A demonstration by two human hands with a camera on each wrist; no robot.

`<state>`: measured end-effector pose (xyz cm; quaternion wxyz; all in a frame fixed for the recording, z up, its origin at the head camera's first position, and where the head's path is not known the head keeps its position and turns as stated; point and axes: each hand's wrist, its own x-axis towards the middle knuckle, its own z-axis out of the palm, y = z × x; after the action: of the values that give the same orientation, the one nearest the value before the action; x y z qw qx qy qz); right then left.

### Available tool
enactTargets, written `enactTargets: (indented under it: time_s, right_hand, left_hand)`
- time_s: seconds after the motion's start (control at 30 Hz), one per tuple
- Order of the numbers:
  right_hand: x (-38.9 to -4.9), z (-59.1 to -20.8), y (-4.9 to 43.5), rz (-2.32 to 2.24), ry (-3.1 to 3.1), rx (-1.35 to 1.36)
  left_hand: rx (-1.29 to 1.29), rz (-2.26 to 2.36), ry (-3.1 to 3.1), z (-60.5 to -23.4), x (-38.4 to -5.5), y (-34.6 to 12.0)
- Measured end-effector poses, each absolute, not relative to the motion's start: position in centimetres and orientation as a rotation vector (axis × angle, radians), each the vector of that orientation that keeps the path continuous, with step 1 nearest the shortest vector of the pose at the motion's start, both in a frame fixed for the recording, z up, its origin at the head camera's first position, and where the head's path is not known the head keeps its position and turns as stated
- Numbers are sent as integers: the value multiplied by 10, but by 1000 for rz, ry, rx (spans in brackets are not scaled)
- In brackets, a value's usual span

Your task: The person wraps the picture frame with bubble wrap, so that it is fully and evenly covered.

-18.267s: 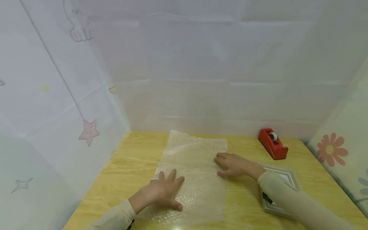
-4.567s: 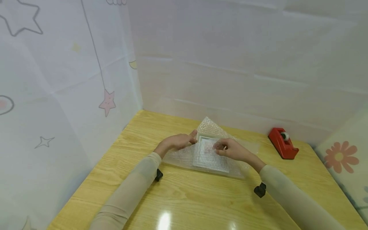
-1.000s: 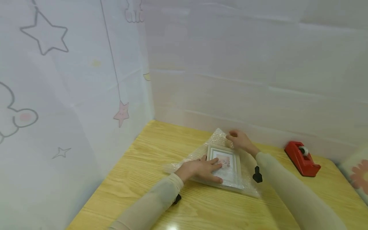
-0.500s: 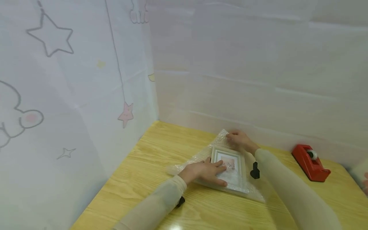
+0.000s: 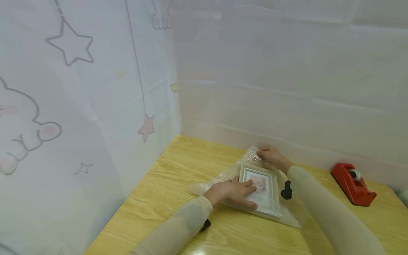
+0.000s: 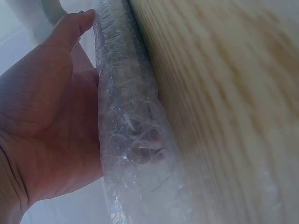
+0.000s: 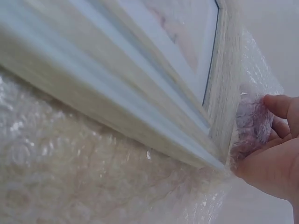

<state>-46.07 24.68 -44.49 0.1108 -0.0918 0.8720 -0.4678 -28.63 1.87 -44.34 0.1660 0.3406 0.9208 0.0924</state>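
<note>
Head view shows me the frame (image 5: 264, 187) partly under wrap (image 5: 232, 171) on the table (image 5: 188, 159), my left hand (image 5: 237, 193) spread over the frame's left side, my right hand (image 5: 273, 156) pinching wrap just beyond its far edge.

The cream sleeves (image 5: 178, 226) carry black wrist devices (image 5: 286, 191).

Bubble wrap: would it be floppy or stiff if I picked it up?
Probably floppy: the bubble wrap folds over part of the picture frame. It's likely light too, since it looks thin and see-through. It may crumple easily: it looks wrinkled where the right hand pinches it.
</note>
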Motion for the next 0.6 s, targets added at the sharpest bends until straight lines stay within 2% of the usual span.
enactTargets:
  time_s: [0.3,0.6]
  right_hand:
    - [-454,-444,244,-1454,2588,-352]
    - [-461,-452,247,-1479,2694,-305]
  left_hand:
    - [943,239,2641,-442,-284,19]
    - [1000,243,2647,-437,-283,20]
